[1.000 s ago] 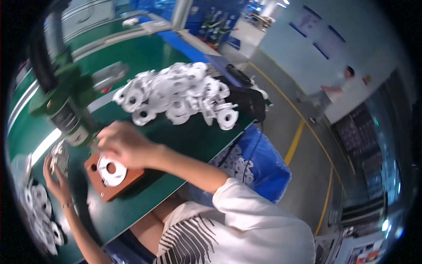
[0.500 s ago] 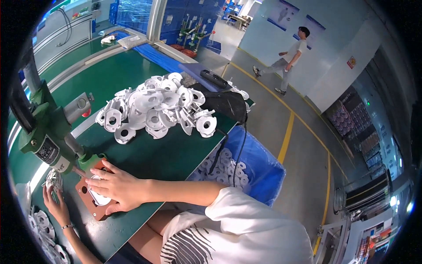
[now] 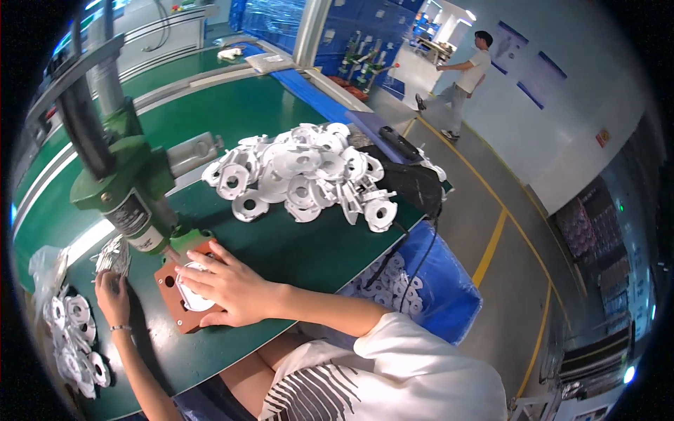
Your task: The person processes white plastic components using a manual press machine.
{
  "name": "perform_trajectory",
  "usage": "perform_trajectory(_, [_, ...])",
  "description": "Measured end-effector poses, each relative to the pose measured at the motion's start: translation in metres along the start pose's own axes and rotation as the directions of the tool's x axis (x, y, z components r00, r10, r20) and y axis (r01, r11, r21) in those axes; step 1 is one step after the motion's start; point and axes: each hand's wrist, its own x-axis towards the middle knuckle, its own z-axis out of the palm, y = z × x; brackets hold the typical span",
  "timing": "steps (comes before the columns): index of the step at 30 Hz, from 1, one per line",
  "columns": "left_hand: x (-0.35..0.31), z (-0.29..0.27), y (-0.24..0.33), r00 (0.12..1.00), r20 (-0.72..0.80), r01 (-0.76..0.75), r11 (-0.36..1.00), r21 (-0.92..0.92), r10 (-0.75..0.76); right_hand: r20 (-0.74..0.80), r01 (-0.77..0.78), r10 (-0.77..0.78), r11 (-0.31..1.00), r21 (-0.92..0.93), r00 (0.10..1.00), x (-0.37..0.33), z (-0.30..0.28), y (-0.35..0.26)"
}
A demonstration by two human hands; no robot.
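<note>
My right hand [image 3: 239,289] lies with fingers spread over a white plastic part [image 3: 194,299], which sits in a reddish-brown fixture block [image 3: 168,298]. The palm side covers much of that part. Above the block stands a green hand press [image 3: 130,175], its thin rod coming down close to my fingertips. At the left, my left hand [image 3: 112,302] has its fingers curled together at the near edge of a heap of thin metal pins [image 3: 114,254]. What those fingertips pinch, if anything, is too small to make out.
A big heap of white ring-shaped parts [image 3: 302,165] covers the green bench [image 3: 239,245] beyond my right arm. More white parts [image 3: 77,344] lie at the left edge. A blue-lined bin [image 3: 449,281] with similar parts stands at the right. A person [image 3: 467,81] walks past behind.
My left fingers, spread at the pins before, have drawn together. My right hand stays on the white part. The whole view has shifted, and the walking person has moved left toward the doorway.
</note>
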Motion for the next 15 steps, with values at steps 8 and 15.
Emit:
perform_trajectory(8, [0.003,-0.014,0.031,0.990,0.028,0.140,0.990,0.007,-0.140,0.033,0.031,-0.030,0.999,-0.028,0.999,0.004,-0.012,0.001])
perform_trajectory(15, [0.000,-0.022,0.038,0.989,-0.007,0.151,0.988,0.026,-0.151,0.107,0.037,-0.028,0.996,-0.079,0.994,0.010,-0.020,-0.007])
